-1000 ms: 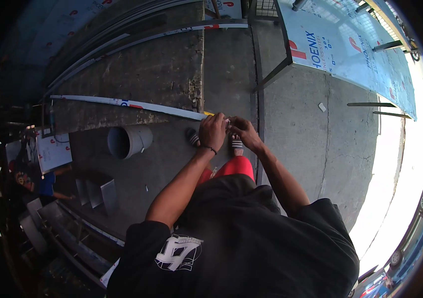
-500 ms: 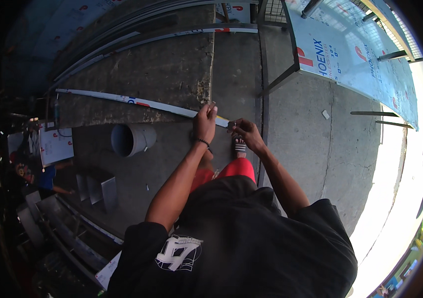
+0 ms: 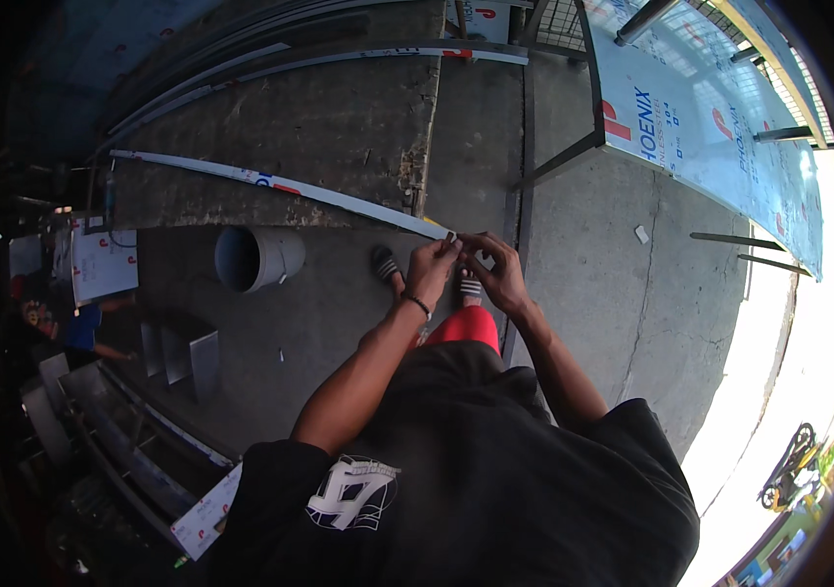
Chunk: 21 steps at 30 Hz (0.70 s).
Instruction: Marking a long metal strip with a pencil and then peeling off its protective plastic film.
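A long, narrow metal strip (image 3: 339, 201) with white-blue printed film lies slantwise over the dark worktable (image 3: 339, 127). Its near end juts past the table edge to my fingers, and a thin yellow sliver (image 3: 431, 223) shows along it there. My left hand (image 3: 427, 274) is closed in a pinch right at that end, a dark bracelet on the wrist. Touching or almost touching it, my right hand (image 3: 497, 274) is pinched too, fingers bent. Whatever small thing sits between the fingertips is hidden.
A whitish bucket (image 3: 275, 256) lies tipped below the table. At right stands a film-covered sheet-metal table (image 3: 691, 108) with jutting legs. Bent metal pieces (image 3: 182, 357) and long channels (image 3: 133, 430) are at lower left, near another person's arm (image 3: 114, 350).
My left hand has slid off the strip's side toward its end and come together with my right hand. The view has shifted slightly, and my left foot now shows.
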Each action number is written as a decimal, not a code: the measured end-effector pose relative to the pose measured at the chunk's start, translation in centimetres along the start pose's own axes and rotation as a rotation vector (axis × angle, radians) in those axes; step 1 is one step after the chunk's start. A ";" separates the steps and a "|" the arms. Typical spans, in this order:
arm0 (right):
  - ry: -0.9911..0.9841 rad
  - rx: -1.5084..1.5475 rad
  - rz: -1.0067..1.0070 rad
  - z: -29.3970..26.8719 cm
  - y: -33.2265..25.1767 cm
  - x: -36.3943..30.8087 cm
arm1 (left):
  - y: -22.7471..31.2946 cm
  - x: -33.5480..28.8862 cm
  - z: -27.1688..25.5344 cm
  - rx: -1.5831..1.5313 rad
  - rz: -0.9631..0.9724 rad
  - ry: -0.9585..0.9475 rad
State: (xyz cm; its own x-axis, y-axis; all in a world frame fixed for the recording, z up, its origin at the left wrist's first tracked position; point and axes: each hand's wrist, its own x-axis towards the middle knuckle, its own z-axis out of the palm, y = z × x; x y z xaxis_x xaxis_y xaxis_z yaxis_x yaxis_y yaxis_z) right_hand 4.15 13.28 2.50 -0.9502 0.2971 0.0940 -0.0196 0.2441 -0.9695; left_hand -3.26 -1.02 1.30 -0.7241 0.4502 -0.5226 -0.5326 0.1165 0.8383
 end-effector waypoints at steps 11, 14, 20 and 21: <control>0.185 0.190 0.212 0.2 1.5 -0.9 | -0.7 0.5 -1.3 0.676 0.528 0.240; 0.258 0.336 0.331 -0.1 3.2 -1.5 | -0.1 1.2 -1.6 0.948 0.747 0.179; 0.176 0.190 0.435 -0.2 3.4 -1.4 | 0.5 2.1 -2.0 1.227 0.960 0.102; 0.154 0.124 0.429 0.0 3.7 -1.4 | 0.6 2.2 -2.0 1.295 1.015 0.097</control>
State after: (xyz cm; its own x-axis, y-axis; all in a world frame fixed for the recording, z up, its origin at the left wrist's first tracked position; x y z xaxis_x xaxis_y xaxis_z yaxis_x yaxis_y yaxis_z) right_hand 5.36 13.77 -1.22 -0.8235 0.4829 -0.2976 0.3190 -0.0396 -0.9469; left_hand -6.02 -1.76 0.35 -0.5766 0.7511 0.3215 0.8080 0.4657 0.3610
